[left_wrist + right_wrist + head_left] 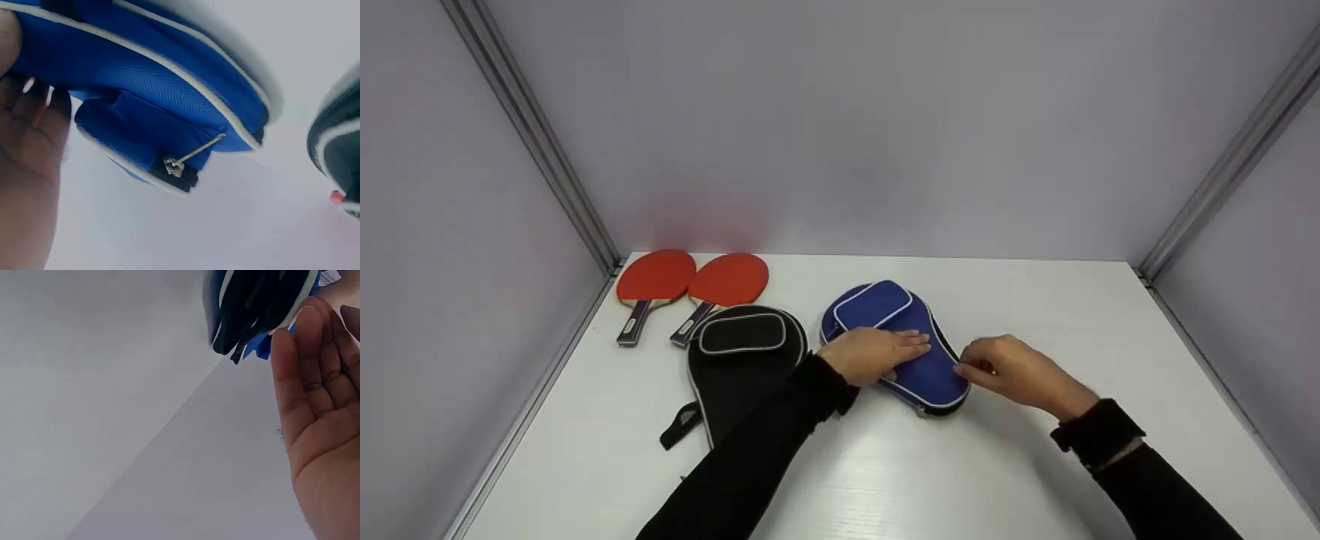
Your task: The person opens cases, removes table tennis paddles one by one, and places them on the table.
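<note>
Soft glare on tbl (pixel 862 480) in head pic, R wrist dimmer.

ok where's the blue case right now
In the head view, the blue case lies on the white table, just right of the black case, with the left hand resting on it and the right hand at its right edge.

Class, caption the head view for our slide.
Left hand rests on a blue case, right hand at its edge; black case and two red paddles lie nearby.
</note>
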The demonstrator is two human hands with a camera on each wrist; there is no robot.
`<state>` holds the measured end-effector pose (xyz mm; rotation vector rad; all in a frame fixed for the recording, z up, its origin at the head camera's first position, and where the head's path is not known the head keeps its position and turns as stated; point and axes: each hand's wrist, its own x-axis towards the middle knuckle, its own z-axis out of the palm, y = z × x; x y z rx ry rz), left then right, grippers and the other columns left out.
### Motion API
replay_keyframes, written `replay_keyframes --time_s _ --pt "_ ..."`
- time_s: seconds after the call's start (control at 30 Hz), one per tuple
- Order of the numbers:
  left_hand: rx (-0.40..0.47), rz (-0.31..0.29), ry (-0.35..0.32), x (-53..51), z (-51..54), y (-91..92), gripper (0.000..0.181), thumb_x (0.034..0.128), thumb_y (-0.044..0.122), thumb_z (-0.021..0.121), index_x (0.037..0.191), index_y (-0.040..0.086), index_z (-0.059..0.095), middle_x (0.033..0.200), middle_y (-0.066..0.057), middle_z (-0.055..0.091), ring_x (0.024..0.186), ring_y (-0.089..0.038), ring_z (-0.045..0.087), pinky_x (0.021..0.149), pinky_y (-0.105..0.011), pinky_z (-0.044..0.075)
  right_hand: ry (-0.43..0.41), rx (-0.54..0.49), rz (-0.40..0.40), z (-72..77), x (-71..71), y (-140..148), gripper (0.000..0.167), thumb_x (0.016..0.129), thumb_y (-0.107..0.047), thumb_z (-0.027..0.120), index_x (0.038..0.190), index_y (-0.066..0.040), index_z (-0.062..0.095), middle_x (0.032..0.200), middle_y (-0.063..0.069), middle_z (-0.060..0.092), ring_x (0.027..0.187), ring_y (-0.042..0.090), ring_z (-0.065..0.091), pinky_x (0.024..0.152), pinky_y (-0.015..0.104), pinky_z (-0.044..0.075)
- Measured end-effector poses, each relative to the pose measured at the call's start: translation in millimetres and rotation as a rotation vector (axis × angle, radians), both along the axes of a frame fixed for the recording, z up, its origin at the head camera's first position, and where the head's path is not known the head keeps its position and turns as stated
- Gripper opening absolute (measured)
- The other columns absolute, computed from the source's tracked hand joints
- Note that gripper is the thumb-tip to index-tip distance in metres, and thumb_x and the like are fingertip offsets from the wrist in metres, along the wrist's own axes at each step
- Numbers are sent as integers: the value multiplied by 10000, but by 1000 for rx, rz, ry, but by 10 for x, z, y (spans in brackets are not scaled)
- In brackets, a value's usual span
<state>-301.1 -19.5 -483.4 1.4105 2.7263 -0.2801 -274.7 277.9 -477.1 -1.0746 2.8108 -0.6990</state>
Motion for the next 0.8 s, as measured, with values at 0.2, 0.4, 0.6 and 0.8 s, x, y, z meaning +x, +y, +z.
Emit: replay_keyframes --time_s 0.2,0.4,0.6,0.8 --pt "-45 -104 -2 104 69 -98 773 1138 79 729 1835 242 437 1915 81 405 1766 -100 419 1330 -303 539 91 42 -11 -27 -16 67 110 1123 -113 780 1121 -72 882 1040 5 865 928 101 786 831 345 697" --pt "-131 -210 51 230 147 -196 642 1209 121 564 1829 239 449 1906 79 430 1766 -111 431 1348 -270 508 127 92 -8 -92 -38 146 107 1132 -148 782 1147 -105 879 1070 -26 859 958 129 787 863 393 694" --pt "-184 -265 101 321 268 -186 621 1174 170 672 1774 276 550 1852 129 507 1729 -81 483 1342 -261 511 136 130 -3 -127 -55 189 133 1134 -146 775 1200 -87 874 1124 -2 864 1036 198 820 934 466 708" --pt "-198 -337 153 444 389 -4 735 1077 361 816 1765 335 556 1842 148 526 1717 -63 495 1377 -261 471 120 151 -10 -150 -69 197 165 1156 -183 753 1248 -99 862 1245 37 867 1201 298 838 1049 552 695"
